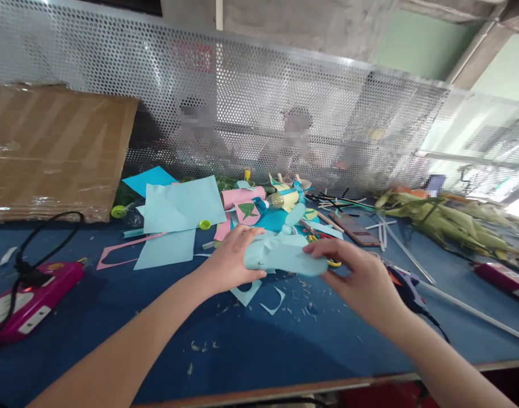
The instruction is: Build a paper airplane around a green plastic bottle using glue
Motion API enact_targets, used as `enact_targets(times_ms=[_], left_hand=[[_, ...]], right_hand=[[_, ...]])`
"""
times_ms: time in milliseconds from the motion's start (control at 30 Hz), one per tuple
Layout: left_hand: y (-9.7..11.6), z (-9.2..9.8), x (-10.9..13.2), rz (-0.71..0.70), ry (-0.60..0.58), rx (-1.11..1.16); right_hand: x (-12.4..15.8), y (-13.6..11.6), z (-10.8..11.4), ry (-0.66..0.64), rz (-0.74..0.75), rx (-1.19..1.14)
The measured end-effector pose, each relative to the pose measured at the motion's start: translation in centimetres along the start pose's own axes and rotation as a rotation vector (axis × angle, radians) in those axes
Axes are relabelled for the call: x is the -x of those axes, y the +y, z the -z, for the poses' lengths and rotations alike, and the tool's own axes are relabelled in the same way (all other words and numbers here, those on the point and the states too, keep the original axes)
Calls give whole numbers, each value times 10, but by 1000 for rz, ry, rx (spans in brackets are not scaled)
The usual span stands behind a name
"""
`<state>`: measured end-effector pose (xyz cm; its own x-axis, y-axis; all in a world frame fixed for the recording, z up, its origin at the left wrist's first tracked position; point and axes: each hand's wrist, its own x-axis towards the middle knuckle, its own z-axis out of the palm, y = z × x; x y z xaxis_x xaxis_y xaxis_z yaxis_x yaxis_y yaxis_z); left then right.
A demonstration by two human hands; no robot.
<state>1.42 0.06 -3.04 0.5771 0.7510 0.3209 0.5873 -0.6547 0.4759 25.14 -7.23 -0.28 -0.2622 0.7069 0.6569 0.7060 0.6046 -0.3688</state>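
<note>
Both my hands hold a light blue paper piece [285, 256] just above the blue table [259, 340]. My left hand [231, 260] grips its left end with fingers curled round it. My right hand [361, 277] pinches its right end from above. Beneath it lie small blue paper scraps [273, 305]. Just beyond the piece sits a heap of craft bits: a pink paper roll [237, 197], a pink piece with a green shape [247, 212], and yellow-handled scissors [333, 262], partly hidden by my right hand.
Light blue paper sheets [180, 207] lie at the back left, by a cardboard sheet [50, 150]. A pink power strip [25, 300] with black cable is at left, another [503, 280] at right. Corn husks [446, 224], white sticks [406, 252] and a perforated metal screen [285, 107] stand behind.
</note>
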Motion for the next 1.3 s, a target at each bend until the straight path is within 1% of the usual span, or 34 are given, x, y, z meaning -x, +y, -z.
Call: enact_targets(times_ms=[67, 133, 300, 400, 467, 600, 700, 833, 933, 1067, 1300], left_hand=[[-2, -3, 0, -39, 25, -9], [-3, -5, 1, -53, 25, -31], [3, -2, 2, -52, 1, -64], [8, 2, 3, -73, -9, -67], [11, 5, 3, -63, -19, -77], [11, 6, 3, -50, -30, -104], [9, 6, 4, -35, -51, -109], [10, 7, 4, 17, -77, -87], [12, 8, 3, 21, -83, -68], [13, 8, 2, 16, -90, -66], [10, 5, 3, -59, -63, -117]], right_hand=[[17, -6, -6, -22, 103, 91], [26, -7, -13, -40, 172, 144], [30, -4, -25, -76, 244, 222], [31, -2, -30, -157, 234, 301], [32, -1, -33, -186, 228, 363], [34, -2, -33, -137, 253, 432], [34, -6, -28, -86, 250, 477], [35, -11, -22, -53, 280, 538], [34, -12, -22, -60, 297, 567], [34, -12, -25, -74, 268, 553], [31, -13, -28, -88, 248, 531]])
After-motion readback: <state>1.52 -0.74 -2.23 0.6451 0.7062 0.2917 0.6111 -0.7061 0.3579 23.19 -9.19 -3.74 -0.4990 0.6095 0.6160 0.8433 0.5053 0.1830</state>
